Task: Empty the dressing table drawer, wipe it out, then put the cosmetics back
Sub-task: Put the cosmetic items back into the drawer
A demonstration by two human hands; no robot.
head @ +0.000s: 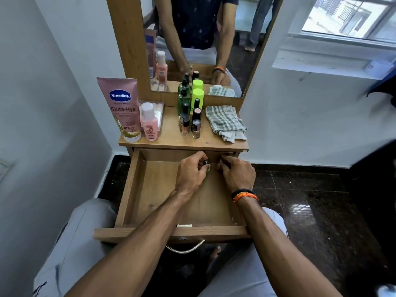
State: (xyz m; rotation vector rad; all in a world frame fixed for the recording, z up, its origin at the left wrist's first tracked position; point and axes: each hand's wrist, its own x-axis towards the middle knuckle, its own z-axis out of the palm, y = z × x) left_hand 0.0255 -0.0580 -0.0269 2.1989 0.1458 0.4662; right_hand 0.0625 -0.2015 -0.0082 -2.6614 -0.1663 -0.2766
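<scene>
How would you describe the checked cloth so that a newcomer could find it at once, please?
Start at the wooden dressing table under the mirror. On its top, right of the cluster of small bottles, lies the checked cloth. It is the only soft, crumpled thing there, grey-green and white, at the right edge.

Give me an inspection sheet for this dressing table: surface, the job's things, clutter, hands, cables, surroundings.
Surface: wooden tabletop with a mirror behind it; drawer pulled open, floor mostly bare.
Job's things: Vaseline tube, pink bottle, green bottles and nail polishes stand on top; checked cloth lies crumpled at the right.
Clutter: clear box behind the pink bottle.
Hands: left hand holds a small dark-capped item in the drawer; right hand curled beside it, its grip hidden.
Cables: nothing seen.
Surroundings: white walls, window upper right, dark glossy floor.
</scene>
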